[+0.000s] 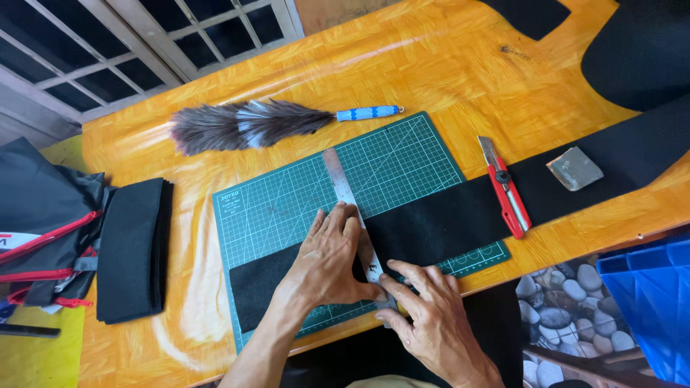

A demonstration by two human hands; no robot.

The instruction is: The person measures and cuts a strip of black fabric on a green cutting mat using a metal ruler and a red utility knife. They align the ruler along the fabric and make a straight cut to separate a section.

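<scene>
Our left hand (332, 260) and right hand (425, 316) press flat, fingers spread, on the steel ruler (350, 208) across the uncut black fabric strip (431, 219) (the red utility knife (507, 188) lies untouched).

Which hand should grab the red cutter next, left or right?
Right. The right hand only touches the near end of the steel ruler and lies on the same side as the red utility knife. The left hand presses the ruler flat on the black fabric strip.

An orange wooden table (445, 65) carries a green cutting mat (402, 162), feather duster (241, 126), folded black fabric (133, 248) and bag (43, 223).
</scene>
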